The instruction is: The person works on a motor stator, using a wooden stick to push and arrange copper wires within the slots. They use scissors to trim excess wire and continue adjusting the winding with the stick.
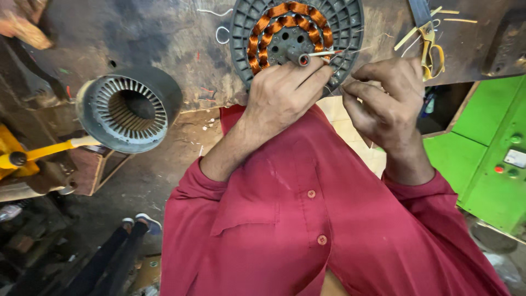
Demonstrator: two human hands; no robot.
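A round grey plastic motor disc [350,22] with copper wire coils [257,41] wound in a ring lies on the worn workbench [164,38]. My left hand [282,93] rests on the disc's near edge by the central hub [303,59], fingers closed on a thin white tube [320,53] that points right. My right hand [383,98] hovers at the disc's right edge, thumb and fingers pinched on a fine wire [355,51] that is barely visible. Both arms wear red sleeves.
Yellow-handled scissors [430,52] lie on the bench right of the disc. A hollow metal stator ring [129,109] sits at the left bench edge, beside a yellow tool handle [38,153]. A green control panel [487,164] stands at right. Another person's feet [139,222] show lower left.
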